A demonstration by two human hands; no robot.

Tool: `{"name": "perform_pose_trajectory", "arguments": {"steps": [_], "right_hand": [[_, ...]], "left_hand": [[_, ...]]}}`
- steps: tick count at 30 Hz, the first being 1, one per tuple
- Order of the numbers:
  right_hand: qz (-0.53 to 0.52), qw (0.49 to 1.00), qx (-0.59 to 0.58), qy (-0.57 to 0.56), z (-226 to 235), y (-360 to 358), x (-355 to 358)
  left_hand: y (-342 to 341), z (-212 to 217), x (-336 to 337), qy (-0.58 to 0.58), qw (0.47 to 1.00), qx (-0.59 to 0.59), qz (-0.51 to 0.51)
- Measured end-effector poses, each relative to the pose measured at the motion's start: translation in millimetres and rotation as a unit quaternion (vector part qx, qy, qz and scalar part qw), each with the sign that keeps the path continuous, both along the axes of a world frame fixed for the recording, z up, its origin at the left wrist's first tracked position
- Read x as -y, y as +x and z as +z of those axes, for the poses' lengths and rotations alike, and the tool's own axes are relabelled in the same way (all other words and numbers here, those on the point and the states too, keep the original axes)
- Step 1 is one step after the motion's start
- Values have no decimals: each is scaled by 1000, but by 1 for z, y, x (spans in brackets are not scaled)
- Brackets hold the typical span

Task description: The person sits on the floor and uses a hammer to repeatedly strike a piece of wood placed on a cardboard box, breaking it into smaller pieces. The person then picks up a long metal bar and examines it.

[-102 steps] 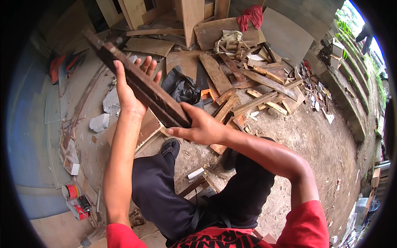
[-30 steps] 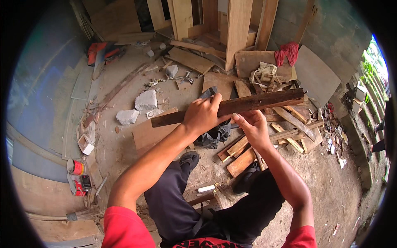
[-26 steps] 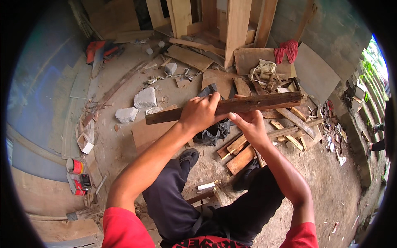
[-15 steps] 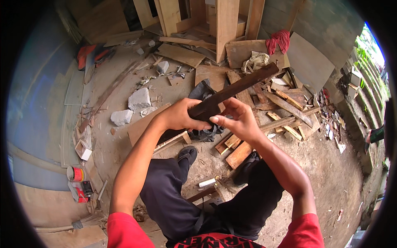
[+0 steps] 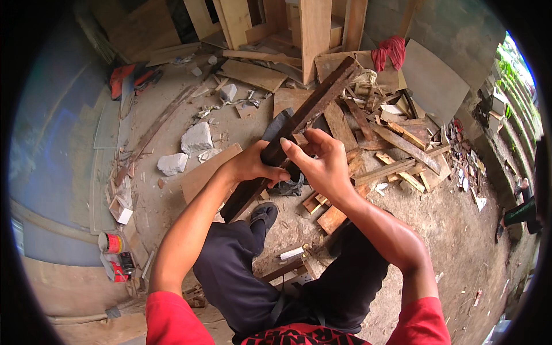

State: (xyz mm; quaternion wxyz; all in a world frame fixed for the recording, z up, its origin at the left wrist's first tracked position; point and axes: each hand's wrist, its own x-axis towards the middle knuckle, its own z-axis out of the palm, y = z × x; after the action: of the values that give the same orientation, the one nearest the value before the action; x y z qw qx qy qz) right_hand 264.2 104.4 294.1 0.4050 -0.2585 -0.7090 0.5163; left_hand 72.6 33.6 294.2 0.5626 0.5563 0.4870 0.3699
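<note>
Near the left wall, low in the view, stands one can [image 5: 112, 242] with a red and yellow band; just below it lie small red packages [image 5: 119, 269], their shapes too blurred to count or read. Farther up the left side sits an orange-red tool [image 5: 127, 82], partly behind a board. A red cloth [image 5: 390, 53] hangs at the top right beside a grey panel [image 5: 432, 80].

One dark wooden plank [image 5: 299, 125] runs on a slant from lower left to upper right, raised above the ground in front of the person. The left hand [image 5: 253, 165] is closed around it below its middle. The right hand [image 5: 323, 162] touches it just above, fingers curled along its far side and thumb raised; how firmly it grips I cannot tell. The hands cover the plank's middle.

Two pale stones [image 5: 195, 138] lie on the dirt to the left, near a flat brown board [image 5: 206, 172]. A scrap pile [image 5: 397, 144] of short wooden offcuts spreads to the right, too tangled to count. One dark shoe [image 5: 263, 214] shows below the plank; the other foot is hidden. At the right rim another person's limb [image 5: 520, 211] is cut off.
</note>
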Motion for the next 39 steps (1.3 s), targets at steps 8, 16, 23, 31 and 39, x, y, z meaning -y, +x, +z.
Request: {"name": "perform_pose_trajectory", "arguments": {"steps": [8, 16, 23, 31, 39], "right_hand": [[6, 995, -85, -51, 9, -3, -3], [-21, 998, -63, -23, -23, -4, -38], [1, 999, 30, -29, -35, 15, -52], [21, 991, 27, -128, -24, 29, -66], [118, 977, -40, -170, -115, -13, -147]], "left_hand": [[4, 1, -13, -2, 1000, -11, 28], [16, -22, -45, 55, 977, -176, 107], [24, -33, -51, 40, 986, -154, 57], [29, -49, -74, 75, 988, -124, 50], [-17, -75, -81, -14, 996, 1, 84]]}}
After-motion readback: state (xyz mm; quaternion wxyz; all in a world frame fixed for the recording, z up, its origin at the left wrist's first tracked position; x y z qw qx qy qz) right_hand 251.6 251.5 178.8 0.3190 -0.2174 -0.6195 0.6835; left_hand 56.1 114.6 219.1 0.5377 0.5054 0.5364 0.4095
